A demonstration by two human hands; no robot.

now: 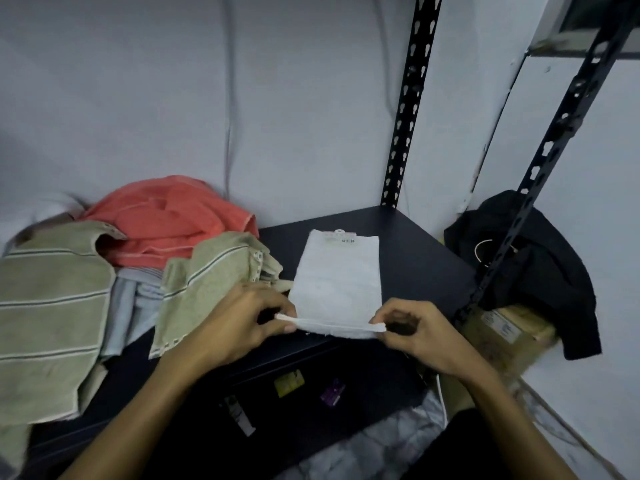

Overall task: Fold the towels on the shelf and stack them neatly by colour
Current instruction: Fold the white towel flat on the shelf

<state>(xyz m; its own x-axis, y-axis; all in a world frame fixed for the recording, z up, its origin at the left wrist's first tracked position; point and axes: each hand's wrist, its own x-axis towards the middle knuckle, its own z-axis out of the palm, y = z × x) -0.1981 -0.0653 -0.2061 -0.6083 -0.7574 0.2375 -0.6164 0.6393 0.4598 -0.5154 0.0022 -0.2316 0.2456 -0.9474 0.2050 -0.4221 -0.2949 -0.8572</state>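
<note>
The dark shelf (415,244) carries unfolded towels at left: a green striped towel (52,306), a coral towel (166,220) far behind it, and a second green towel (204,289) near centre. A white towel (337,282) lies flat at centre-right. The left hand (242,323) and right hand (415,337) each pinch one near corner, lifting that edge.

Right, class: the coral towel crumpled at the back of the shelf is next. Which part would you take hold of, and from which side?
Probably the pale-trimmed hem at the right end of the coral towel, reached from the right over the bare shelf. That edge lies exposed, while the striped green towels cover its front and left. Both hands are busy pinching the white towel.
</note>
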